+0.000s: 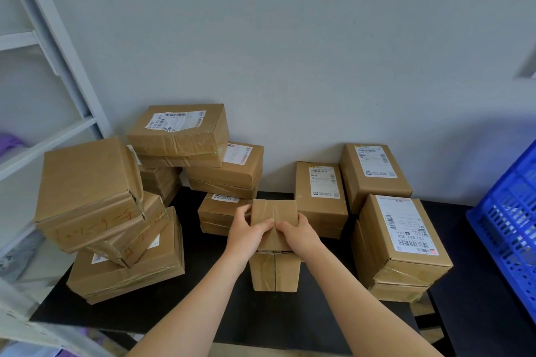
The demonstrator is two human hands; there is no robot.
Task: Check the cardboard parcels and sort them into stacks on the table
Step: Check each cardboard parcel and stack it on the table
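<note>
**Both hands clamped on a small parcel at the centre of the table**

A small taped cardboard parcel [274, 269] sits at the lower centre of the frame, over the black table [203, 313]. Whether its underside touches the table cannot be told. The left hand [248, 229] grips its left side and the right hand [298, 233] its right side. The fingers curl round the edges, and both thumbs lie on the top face, almost meeting in the middle.

Just behind the parcel lies a low parcel [216, 216] with a white label. To its right stands a labelled parcel [320, 197], with another labelled parcel [374, 174] against the wall [290, 38] beyond it. At the right of the frame is a stack of two parcels [403, 240], the upper one bearing a long shipping label. At upper centre, a back stack [179, 133] leans unevenly against the wall. At the left, a tilted pile [87, 182] has orange handwriting on the front of its top parcel.

A blue plastic crate [510, 229] stands at the right edge, and a pale metal shelf frame [58, 52] runs down the left.
</note>
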